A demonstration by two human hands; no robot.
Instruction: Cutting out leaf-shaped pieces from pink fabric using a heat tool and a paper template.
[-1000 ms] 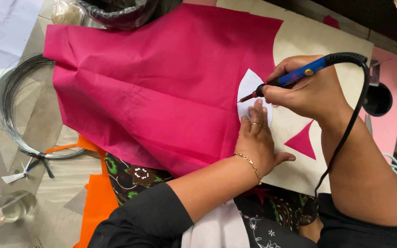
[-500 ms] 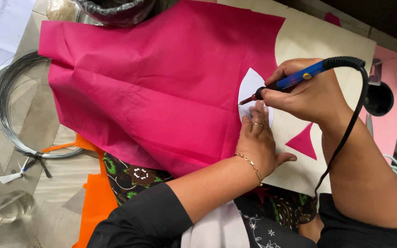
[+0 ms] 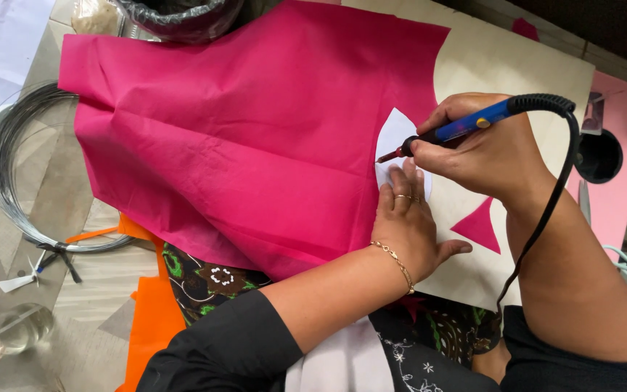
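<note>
1. Blue-handled corded hot-tip cutting tool (image 3: 466,129): held pen-style in the right hand (image 3: 484,149), fingers closed around the barrel, tip down at the left edge of the white curved paper template (image 3: 393,138).
2. Template lies on the large magenta cotton fabric sheet (image 3: 255,138), at its right edge, over the pale wooden board (image 3: 517,65). Left hand (image 3: 409,225) is flat on it, fingers spread and pressing, gripping nothing.
3. Handling, my read: fabric is light, soft and creased, likely to slide and bunch unless pinned flat close to the tip. Template is thin, shifts easily. Tool is rigid and light; grip belongs on the blue handle, clear of the metal tip, which is probably hot.
4. Black cord (image 3: 546,210) loops off the tool's rear down past the right forearm; could drag.
5. Edges: left fingertips sit just beside the tip. Small magenta triangle offcut (image 3: 479,229) lies on the board near the left thumb.
6. Room: bare board to the upper right. Left of the fabric, on the desk, a grey wire coil (image 3: 9,181); orange fabric (image 3: 150,312) and dark printed cloth (image 3: 205,279) below.
</note>
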